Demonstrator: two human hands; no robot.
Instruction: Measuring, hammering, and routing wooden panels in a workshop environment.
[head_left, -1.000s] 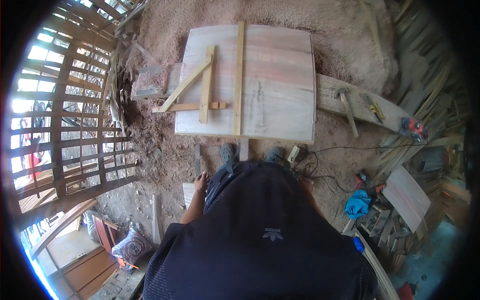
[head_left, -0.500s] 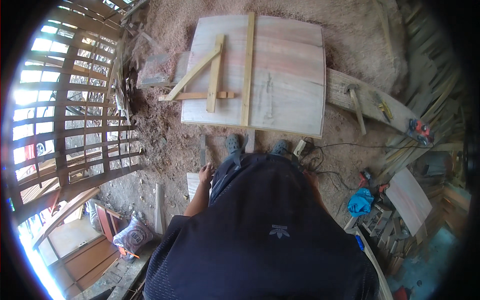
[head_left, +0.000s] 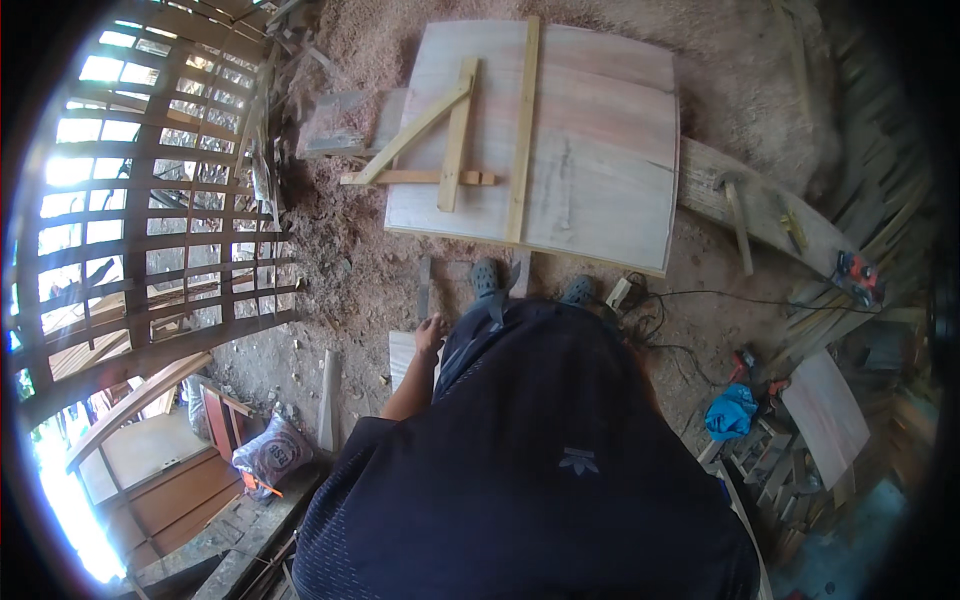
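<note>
Head view looks straight down over a person in a dark blue shirt (head_left: 540, 470) standing on a sawdust-strewn dirt floor (head_left: 340, 270). Only the left hand (head_left: 430, 333) shows, hanging at the person's side with the fingers loosely hanging and nothing in it; whether it is fully relaxed or partly curled is too small to tell. The right hand is hidden behind the body. Just beside the left hand, on the floor, lies a small pale flat wooden offcut (head_left: 403, 355), and a thin grey strip of wood (head_left: 423, 287) lies just ahead of it. The person's two grey shoes (head_left: 485, 277) stand at the near edge of a large pale square plywood panel (head_left: 600, 150) lying flat on the floor. On that panel lies a long light wooden batten (head_left: 522, 130), running from the far edge to the near one, and to its left three shorter wooden slats crossed into a rough triangle (head_left: 440, 150). To the right of the panel a wide grey plank (head_left: 770, 205) carries a hammer (head_left: 737, 215). A black cable (head_left: 680, 300) trails over the floor near the right shoe. Farther right sit a blue cloth bundle (head_left: 730, 412) and a red power tool (head_left: 855, 272). At the left stands a wooden lattice wall (head_left: 150, 220).
</note>
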